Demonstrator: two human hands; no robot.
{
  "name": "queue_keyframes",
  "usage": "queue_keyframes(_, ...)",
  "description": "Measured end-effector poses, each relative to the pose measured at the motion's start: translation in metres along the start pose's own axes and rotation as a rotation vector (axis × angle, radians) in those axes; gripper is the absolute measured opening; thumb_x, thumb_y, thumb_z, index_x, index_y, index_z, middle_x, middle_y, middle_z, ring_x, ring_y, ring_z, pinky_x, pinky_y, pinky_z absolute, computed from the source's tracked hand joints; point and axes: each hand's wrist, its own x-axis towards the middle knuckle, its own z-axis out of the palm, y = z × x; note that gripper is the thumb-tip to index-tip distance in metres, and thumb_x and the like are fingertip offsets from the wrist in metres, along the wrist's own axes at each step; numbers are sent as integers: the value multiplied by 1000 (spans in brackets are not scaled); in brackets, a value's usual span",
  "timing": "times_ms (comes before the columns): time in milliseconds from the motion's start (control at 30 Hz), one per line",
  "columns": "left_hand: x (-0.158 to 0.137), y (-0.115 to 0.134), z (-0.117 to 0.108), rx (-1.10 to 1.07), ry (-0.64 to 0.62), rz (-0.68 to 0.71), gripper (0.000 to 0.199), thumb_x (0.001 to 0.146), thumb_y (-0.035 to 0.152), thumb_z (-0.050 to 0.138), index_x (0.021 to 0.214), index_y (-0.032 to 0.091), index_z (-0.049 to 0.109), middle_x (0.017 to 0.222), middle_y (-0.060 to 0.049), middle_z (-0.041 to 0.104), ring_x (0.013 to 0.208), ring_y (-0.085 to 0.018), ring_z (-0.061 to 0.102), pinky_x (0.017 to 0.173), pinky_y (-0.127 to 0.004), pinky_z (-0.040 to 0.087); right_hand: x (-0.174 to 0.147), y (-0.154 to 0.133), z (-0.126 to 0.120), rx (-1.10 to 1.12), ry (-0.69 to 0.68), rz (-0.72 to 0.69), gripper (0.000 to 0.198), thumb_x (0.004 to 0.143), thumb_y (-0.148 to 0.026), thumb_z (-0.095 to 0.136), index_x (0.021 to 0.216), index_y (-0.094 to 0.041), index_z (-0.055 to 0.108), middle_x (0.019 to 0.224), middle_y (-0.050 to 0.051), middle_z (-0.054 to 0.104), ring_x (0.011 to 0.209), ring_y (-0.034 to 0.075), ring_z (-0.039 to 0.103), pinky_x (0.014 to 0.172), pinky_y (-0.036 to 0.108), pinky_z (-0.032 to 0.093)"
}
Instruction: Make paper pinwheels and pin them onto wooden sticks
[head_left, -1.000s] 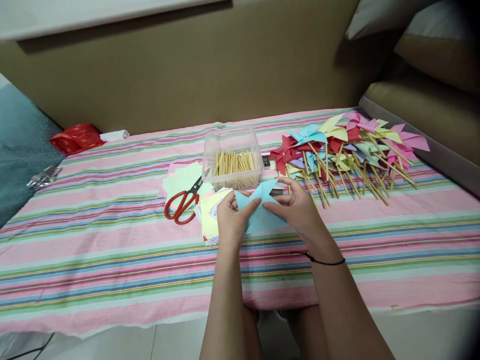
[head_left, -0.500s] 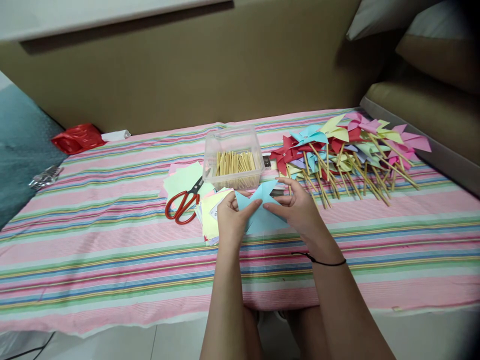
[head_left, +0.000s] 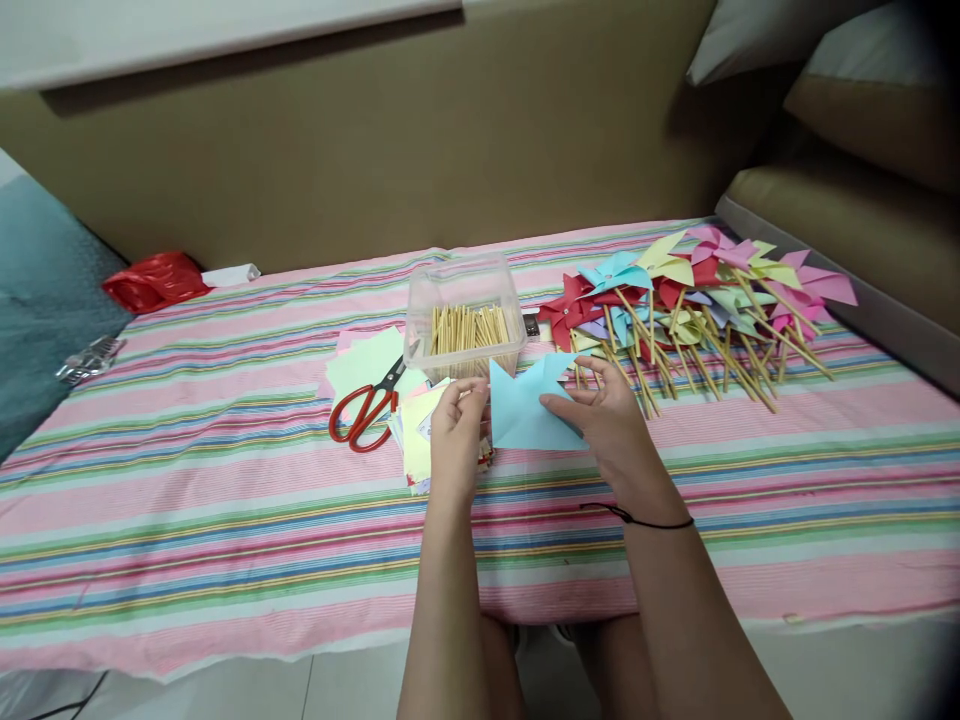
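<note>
A light-blue square of paper point(head_left: 525, 410), with notches along its upper edge, is up in front of me above the striped cloth. My right hand point(head_left: 611, 415) pinches its right side, thumb on the near face and fingers behind. At the paper's left edge is my left hand point(head_left: 456, 420), its thumb and forefinger pressed together; whether they grip the edge or something small cannot be made out. Below and beside my left hand lies a stack of cut paper pieces point(head_left: 418, 440), a pale yellow one on top. Red-handled scissors point(head_left: 367, 408) rest left of it.
A clear plastic box point(head_left: 465, 270) of wooden sticks point(head_left: 469, 328) stands beyond my hands. Pale green paper point(head_left: 364, 365) lies partly under the scissors. Finished paper pinwheels on sticks point(head_left: 675, 300) are heaped at right. A red plastic bag point(head_left: 157, 282) sits at far left.
My left thumb has come off the middle of the blue paper and moved to its left edge. The folded corner has opened out, so the paper looks flatter. My right hand keeps its hold.
</note>
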Motion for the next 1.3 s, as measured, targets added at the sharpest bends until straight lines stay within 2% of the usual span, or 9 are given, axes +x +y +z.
queue_keyframes(100,1,2,-8,38,-170,84,30,74,28,65,103,26,61,105,-4,67,69,-12,62,59,-23,48,2,-1,-4,33,37,13,82,51,-31,84,123,-23,45,78,3,72,74,25,70,63,37,57)
queue_keyframes(167,1,3,-12,118,-290,194,25,74,22,64,100,25,67,126,-7,58,87,-16,64,69,-26,51,3,-1,-6,47,48,27,83,51,-31,84,123,-22,46,78,3,72,74,25,71,64,37,57)
queue_keyframes(233,1,3,-15,188,-364,268,18,76,18,61,90,21,72,133,-9,53,104,-21,61,78,-28,51,3,-1,-8,51,49,37,83,51,-30,84,124,-22,46,78,3,72,74,25,71,64,37,57)
queue_keyframes(333,1,3,-17,220,-390,258,16,77,16,60,86,21,73,130,-10,54,114,-24,57,84,-30,52,3,-2,-9,46,39,47,84,50,-30,84,125,-22,47,78,3,72,73,25,71,63,36,57)
queue_keyframes(533,0,4,-15,124,-405,151,10,74,25,70,80,18,72,126,-9,55,98,-20,64,84,-35,55,2,-3,-9,52,6,39,83,51,-30,84,124,-21,45,73,1,72,66,22,70,57,32,55)
queue_keyframes(733,1,3,-10,157,-339,156,18,73,34,71,71,16,70,112,-8,60,87,-17,63,73,-29,56,2,-3,-8,50,-33,10,81,50,-32,84,121,-23,44,74,1,72,66,23,70,58,34,56)
queue_keyframes(933,4,-2,1,187,-225,220,17,65,30,77,64,16,67,78,-4,60,68,-12,58,58,-23,49,0,-2,-4,30,-72,-28,78,53,-33,83,119,-25,44,74,0,71,65,23,69,59,34,56)
queue_keyframes(1167,3,-2,6,220,-124,256,19,61,29,79,61,16,66,65,1,53,46,-4,41,45,-22,38,-4,-4,0,16,-99,-25,78,54,-33,83,120,-26,43,68,-2,70,63,22,68,59,35,55)
queue_keyframes(1300,2,-1,8,259,-102,271,17,62,29,79,61,17,67,53,4,45,42,-5,38,44,-23,34,-3,-4,-1,20,-103,-24,77,53,-32,84,119,-26,44,68,-2,70,60,22,68,57,35,55)
